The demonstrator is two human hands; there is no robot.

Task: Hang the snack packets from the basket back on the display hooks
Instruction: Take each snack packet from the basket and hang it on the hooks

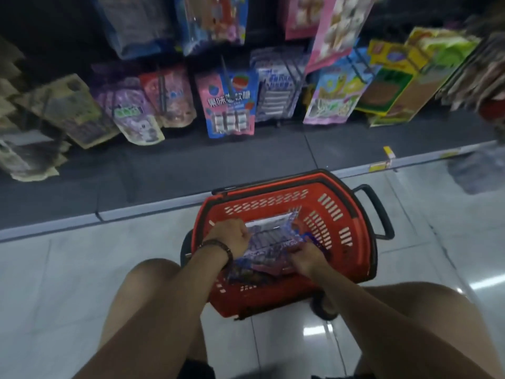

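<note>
A red plastic basket (344, 212) stands on the floor between my knees, with purple-and-white snack packets (269, 235) piled inside. My left hand (228, 236) reaches into the basket and grips the left edge of the top packet. My right hand (307, 258) lies on the packets at the right, its fingers curled on the lower edge of that packet. Above the basket, rows of snack packets hang from display hooks (227, 75), among them a pink-and-blue packet (232, 105) and a matching purple-and-white stack (276, 86).
A dark base shelf (164, 170) with a grey front rail runs across in front of the basket. The basket's black handle (378, 212) sticks out to the right. Glossy floor tiles (68, 269) lie to both sides. Yellow price tags (388, 154) sit on the rail at right.
</note>
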